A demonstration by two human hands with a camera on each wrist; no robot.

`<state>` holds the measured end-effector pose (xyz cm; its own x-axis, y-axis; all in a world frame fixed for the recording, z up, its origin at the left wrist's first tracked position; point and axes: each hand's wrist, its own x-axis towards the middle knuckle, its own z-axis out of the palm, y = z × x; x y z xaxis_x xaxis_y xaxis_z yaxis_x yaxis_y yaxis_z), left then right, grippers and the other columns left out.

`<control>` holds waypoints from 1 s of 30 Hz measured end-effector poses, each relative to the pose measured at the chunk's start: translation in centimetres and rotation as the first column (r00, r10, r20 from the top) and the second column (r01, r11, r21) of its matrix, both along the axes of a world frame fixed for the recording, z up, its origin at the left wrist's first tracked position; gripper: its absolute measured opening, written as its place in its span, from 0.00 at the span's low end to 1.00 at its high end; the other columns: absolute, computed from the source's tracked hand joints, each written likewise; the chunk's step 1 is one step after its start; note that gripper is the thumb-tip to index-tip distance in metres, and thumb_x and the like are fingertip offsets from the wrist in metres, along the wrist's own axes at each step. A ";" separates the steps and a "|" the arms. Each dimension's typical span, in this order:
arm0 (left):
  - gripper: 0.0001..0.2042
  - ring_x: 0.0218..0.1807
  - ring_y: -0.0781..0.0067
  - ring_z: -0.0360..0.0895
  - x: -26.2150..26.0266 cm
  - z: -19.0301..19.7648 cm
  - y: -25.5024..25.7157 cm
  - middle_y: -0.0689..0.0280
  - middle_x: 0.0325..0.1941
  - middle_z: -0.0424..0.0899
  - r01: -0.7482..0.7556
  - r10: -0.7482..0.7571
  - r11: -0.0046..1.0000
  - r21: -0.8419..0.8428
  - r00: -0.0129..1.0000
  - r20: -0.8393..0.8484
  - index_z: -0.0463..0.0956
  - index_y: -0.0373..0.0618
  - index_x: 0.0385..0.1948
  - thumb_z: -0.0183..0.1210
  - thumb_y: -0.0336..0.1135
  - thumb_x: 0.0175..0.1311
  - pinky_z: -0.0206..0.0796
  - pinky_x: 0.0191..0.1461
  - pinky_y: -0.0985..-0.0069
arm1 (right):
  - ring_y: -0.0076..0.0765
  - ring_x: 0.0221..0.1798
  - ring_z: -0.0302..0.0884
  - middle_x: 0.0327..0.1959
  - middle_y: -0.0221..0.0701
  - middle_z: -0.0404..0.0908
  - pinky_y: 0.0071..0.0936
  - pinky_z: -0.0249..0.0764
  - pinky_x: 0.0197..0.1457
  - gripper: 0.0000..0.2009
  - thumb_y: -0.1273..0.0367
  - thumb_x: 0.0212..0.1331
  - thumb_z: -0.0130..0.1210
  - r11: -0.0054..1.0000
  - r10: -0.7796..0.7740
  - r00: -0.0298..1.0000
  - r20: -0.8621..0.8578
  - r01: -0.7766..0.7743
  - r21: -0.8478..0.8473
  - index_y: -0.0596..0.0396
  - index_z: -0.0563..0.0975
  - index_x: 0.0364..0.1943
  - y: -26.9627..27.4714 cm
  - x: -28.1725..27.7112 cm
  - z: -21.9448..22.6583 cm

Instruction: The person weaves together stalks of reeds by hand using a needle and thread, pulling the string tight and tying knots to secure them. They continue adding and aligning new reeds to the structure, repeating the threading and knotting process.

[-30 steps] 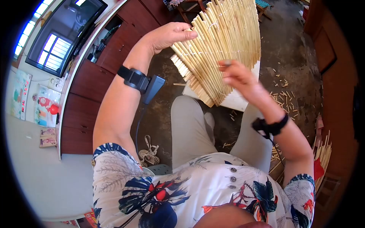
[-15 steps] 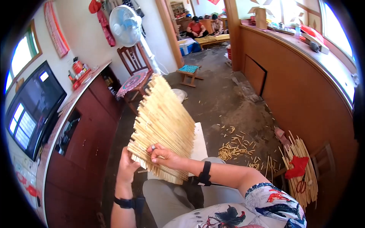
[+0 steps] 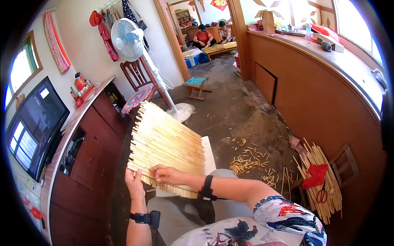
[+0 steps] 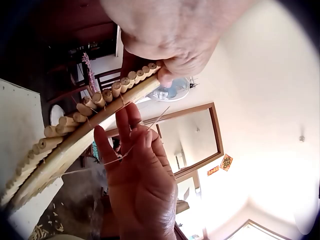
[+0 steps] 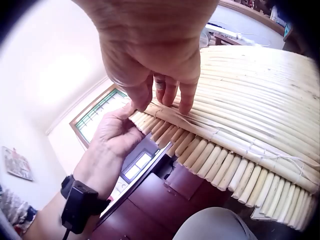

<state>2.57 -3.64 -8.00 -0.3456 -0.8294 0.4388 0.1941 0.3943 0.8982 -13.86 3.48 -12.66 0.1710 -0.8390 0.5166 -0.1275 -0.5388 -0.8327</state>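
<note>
A stiff mat of pale stalks [image 3: 168, 143] bound side by side with thread leans up over the person's lap. The left hand [image 3: 134, 184] grips its near left corner, the thumb over the edge in the right wrist view. Close beside it, the right hand [image 3: 168, 175], with a ring on one finger, is at the mat's near edge. In the left wrist view the right hand [image 4: 142, 185] pinches a thin thread [image 4: 115, 160] between thumb and finger, and its other fingertips reach the stalks. Cut stalk ends [image 5: 220, 165] line the edge in the right wrist view.
Under the mat is a white board [image 3: 208, 153]. Cut stalk pieces [image 3: 248, 162] litter the floor to the right, near a bundle of long stalks [image 3: 328, 201] with a red cloth [image 3: 315, 176] and scissors [image 3: 322, 195]. A fan [image 3: 127, 39], chair [image 3: 139, 88] and stool [image 3: 197, 87] stand ahead.
The head view has tilted up from the lap to the room. The right hand, earlier raised over the mat, has come to its near edge beside the left hand, which has shifted to that corner.
</note>
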 end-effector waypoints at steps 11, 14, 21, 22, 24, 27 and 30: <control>0.14 0.45 0.78 0.74 0.1 2.8 0.6 0.64 0.43 0.80 -0.045 0.056 0.994 -0.097 0.992 0.116 0.73 0.34 0.47 0.53 0.20 0.57 0.63 0.53 0.79 | 0.36 0.62 0.64 0.59 0.37 0.68 0.31 0.59 0.64 0.03 0.74 0.60 0.56 0.995 0.082 0.994 0.073 -0.086 0.052 0.56 0.74 0.31 1.6 -0.3 0.3; 0.12 0.42 0.81 0.74 -0.4 3.5 1.8 0.66 0.39 0.82 -0.064 0.075 0.988 -0.140 0.994 0.080 0.75 0.34 0.42 0.55 0.20 0.55 0.66 0.48 0.80 | 0.35 0.63 0.63 0.58 0.37 0.69 0.30 0.59 0.64 0.02 0.75 0.60 0.55 0.997 0.006 1.000 -0.016 -0.005 0.072 0.56 0.74 0.32 2.3 -1.4 0.8; 0.08 0.35 0.83 0.76 -1.9 5.1 4.0 0.61 0.30 0.82 -0.070 0.095 0.959 -0.276 0.992 0.079 0.75 0.36 0.38 0.57 0.22 0.55 0.68 0.38 0.79 | 0.34 0.58 0.64 0.50 0.32 0.67 0.28 0.60 0.62 0.05 0.77 0.56 0.58 0.975 -0.211 0.969 -0.124 0.217 0.036 0.55 0.73 0.31 4.6 -2.0 2.5; 0.09 0.33 0.77 0.77 -1.8 5.8 4.0 0.58 0.29 0.80 -0.084 0.114 0.949 -0.304 0.990 0.082 0.75 0.37 0.38 0.58 0.23 0.55 0.68 0.37 0.77 | 0.33 0.57 0.64 0.49 0.32 0.67 0.28 0.60 0.62 0.05 0.79 0.55 0.58 0.973 -0.224 0.967 -0.119 0.229 0.032 0.55 0.73 0.31 4.5 -1.8 2.7; 0.09 0.30 0.63 0.78 -1.4 7.2 4.0 0.54 0.27 0.78 -0.089 0.123 0.922 -0.376 0.990 0.068 0.75 0.38 0.37 0.59 0.24 0.53 0.67 0.34 0.72 | 0.31 0.54 0.65 0.48 0.30 0.66 0.26 0.59 0.61 0.06 0.81 0.54 0.57 0.967 -0.244 0.967 -0.070 0.248 0.051 0.56 0.74 0.32 4.4 -1.3 3.5; 0.09 0.29 0.52 0.75 -1.3 7.6 2.7 0.53 0.26 0.77 -0.061 0.087 0.908 -0.415 0.995 0.043 0.75 0.39 0.35 0.59 0.25 0.52 0.67 0.33 0.68 | 0.31 0.53 0.65 0.48 0.31 0.66 0.28 0.60 0.60 0.06 0.82 0.55 0.55 0.960 -0.265 0.964 -0.031 0.267 0.085 0.57 0.74 0.31 4.4 -0.7 4.4; 0.09 0.30 0.53 0.76 -0.6 8.2 1.8 0.55 0.27 0.77 0.005 0.021 0.851 -0.525 0.999 0.044 0.75 0.39 0.36 0.58 0.24 0.53 0.67 0.33 0.68 | 0.31 0.53 0.66 0.47 0.31 0.67 0.29 0.61 0.60 0.05 0.81 0.55 0.55 0.951 -0.302 0.953 -0.032 0.303 0.067 0.57 0.74 0.31 4.4 0.4 5.4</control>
<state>1.93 -1.81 0.21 -0.3702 -0.4832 0.7934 0.1524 0.8109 0.5650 -13.49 7.83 -7.30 -0.0862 -0.8870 0.4537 -0.2937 -0.4126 -0.8623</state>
